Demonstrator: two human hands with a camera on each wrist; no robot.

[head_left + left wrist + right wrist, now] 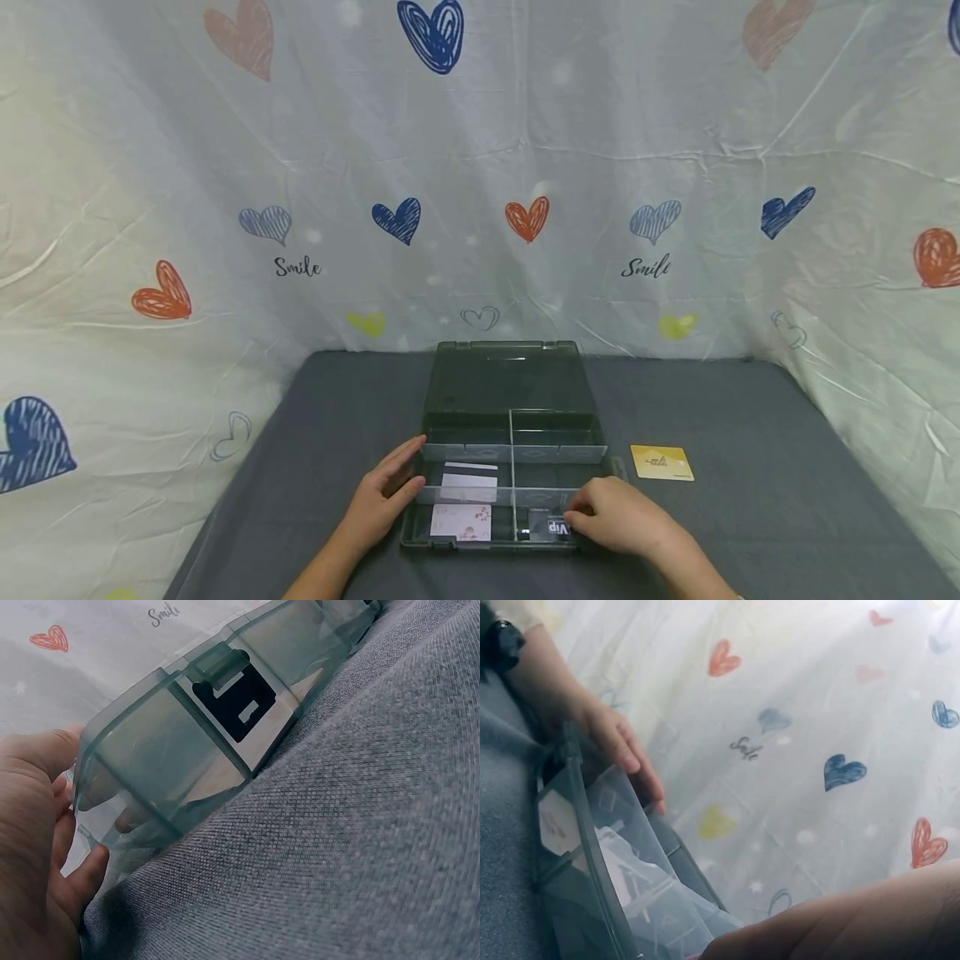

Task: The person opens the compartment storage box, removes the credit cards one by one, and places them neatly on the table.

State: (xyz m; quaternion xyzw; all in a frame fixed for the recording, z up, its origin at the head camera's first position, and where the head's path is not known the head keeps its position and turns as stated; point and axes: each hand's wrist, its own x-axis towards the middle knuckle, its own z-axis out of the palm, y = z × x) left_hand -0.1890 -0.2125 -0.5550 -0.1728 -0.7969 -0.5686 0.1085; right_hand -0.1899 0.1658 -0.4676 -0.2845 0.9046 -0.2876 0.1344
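Right hand (626, 514) pinches the dark Vip card (544, 525) at front right inside the divided green box (510, 379), left hand (378, 500) loose-fingered against its side; pink floral card (459, 523) and striped white card (471, 481) already in, yellow card (662, 462) beside it apparently left.

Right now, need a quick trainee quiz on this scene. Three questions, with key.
1. True or false: the yellow rectangular card lies outside the green translucent plastic box.
2. Which hand's fingers are at the black rectangular card marked "Vip"?
3. How many cards are visible inside the box?

Key:
1. True.
2. The right hand.
3. Three: "Vip", the pale pink patterned card, the white dark-striped card.
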